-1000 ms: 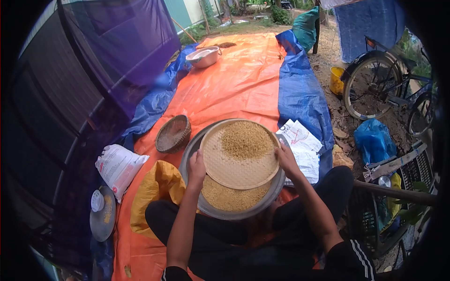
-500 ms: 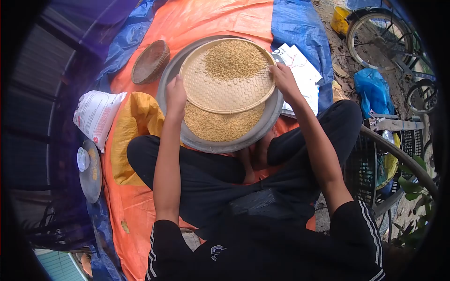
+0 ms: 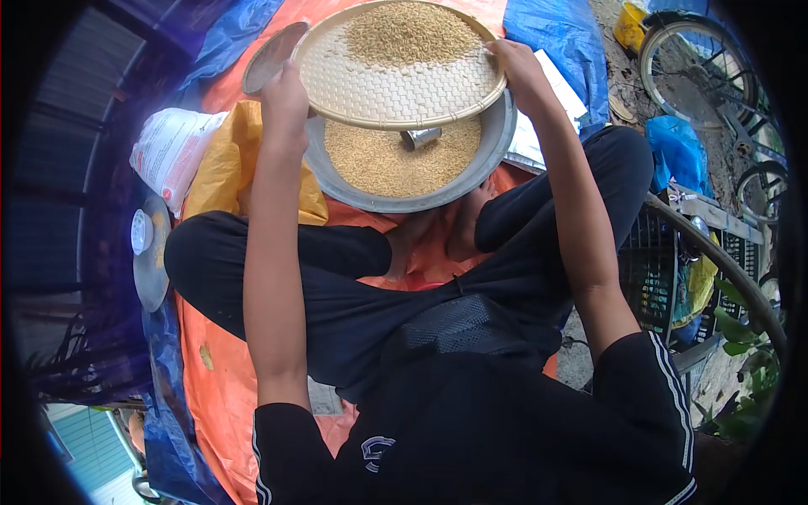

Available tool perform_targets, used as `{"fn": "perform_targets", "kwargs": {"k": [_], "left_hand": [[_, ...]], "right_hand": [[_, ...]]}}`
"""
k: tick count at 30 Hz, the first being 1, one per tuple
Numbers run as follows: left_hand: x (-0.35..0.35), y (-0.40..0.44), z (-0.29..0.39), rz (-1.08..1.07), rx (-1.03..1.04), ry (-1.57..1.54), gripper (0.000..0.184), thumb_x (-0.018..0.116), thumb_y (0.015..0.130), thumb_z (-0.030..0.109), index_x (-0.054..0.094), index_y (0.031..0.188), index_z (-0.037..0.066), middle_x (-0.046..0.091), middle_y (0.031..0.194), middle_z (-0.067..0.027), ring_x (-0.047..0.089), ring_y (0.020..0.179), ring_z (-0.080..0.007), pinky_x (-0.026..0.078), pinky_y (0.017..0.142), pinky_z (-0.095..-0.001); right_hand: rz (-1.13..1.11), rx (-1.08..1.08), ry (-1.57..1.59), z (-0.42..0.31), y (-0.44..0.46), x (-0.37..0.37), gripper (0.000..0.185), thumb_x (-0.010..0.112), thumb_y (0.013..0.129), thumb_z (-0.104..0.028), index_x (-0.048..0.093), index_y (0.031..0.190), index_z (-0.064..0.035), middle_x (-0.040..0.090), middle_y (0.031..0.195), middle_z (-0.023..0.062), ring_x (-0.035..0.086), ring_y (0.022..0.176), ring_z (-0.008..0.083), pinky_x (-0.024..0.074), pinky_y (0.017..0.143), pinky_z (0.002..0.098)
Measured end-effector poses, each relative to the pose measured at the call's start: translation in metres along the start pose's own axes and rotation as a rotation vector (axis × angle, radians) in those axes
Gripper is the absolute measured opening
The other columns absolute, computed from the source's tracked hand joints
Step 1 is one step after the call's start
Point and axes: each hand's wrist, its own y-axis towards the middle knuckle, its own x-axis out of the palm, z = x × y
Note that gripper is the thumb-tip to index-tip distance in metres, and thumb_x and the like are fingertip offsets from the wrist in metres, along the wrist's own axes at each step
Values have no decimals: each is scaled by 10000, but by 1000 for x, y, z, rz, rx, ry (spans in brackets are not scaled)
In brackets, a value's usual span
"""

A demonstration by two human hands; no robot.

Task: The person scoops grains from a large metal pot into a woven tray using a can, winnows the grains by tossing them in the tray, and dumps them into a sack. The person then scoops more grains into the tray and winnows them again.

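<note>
A round woven bamboo winnowing tray (image 3: 396,93) is held up between both my hands, with a heap of unhusked grain (image 3: 412,34) on its far half. My left hand (image 3: 284,103) grips the tray's left rim, and my right hand (image 3: 518,66) grips the right rim, thumb on top. Below the tray stands a wide grey basin (image 3: 370,202) holding more grain (image 3: 404,168). A small metal can (image 3: 421,137) lies on that grain, partly hidden by the tray's near edge.
A small basket (image 3: 273,55) sits behind my left hand. To the left are a yellow sack (image 3: 223,168), a white sack (image 3: 175,151) and a round lid (image 3: 151,273) bearing a small bowl (image 3: 141,231). A bicycle wheel (image 3: 648,63) and black crate (image 3: 652,269) stand right of the orange tarp (image 3: 223,396).
The tray has risen up and away from me in the view, still in both hands. More of the basin's grain and the metal can have come into sight.
</note>
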Motion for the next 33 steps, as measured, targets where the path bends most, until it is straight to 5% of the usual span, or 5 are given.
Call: {"fn": "perform_targets", "kwargs": {"k": [14,19,26,30,33], "left_hand": [[7,26,-29,-79,-77,-27,435,346,1029,289,519,1241,-49,638,1142,-148,651,1005,-224,530,859,-351],[2,23,-35,-116,-215,119,446,351,1004,443,581,1157,93,658,984,-52,627,807,-161,478,716,-335],[-6,20,-20,-152,-241,248,532,287,990,449,618,1045,37,695,835,-79,604,635,-159,424,610,-301],[-22,32,-17,-309,-271,734,435,381,930,345,669,987,24,717,859,-104,625,633,-164,435,572,-285],[-39,26,-20,-1047,-362,1255,346,438,868,242,696,955,29,724,847,-90,634,619,-150,445,524,-278]], "right_hand": [[-61,228,138,17,-5,1,293,537,924,-239,543,1104,-7,595,926,46,588,761,121,508,756,282],[-25,193,312,29,1,6,249,531,922,-188,547,1072,10,581,916,56,584,853,137,490,812,281],[28,156,354,25,13,13,295,490,905,-143,508,1093,83,602,978,128,612,871,192,499,845,319],[59,138,324,28,26,4,279,511,910,-147,520,1078,75,604,961,127,617,848,191,511,815,320],[93,180,329,28,29,4,283,512,924,-150,523,1099,72,610,973,125,622,854,194,525,790,321]]}}
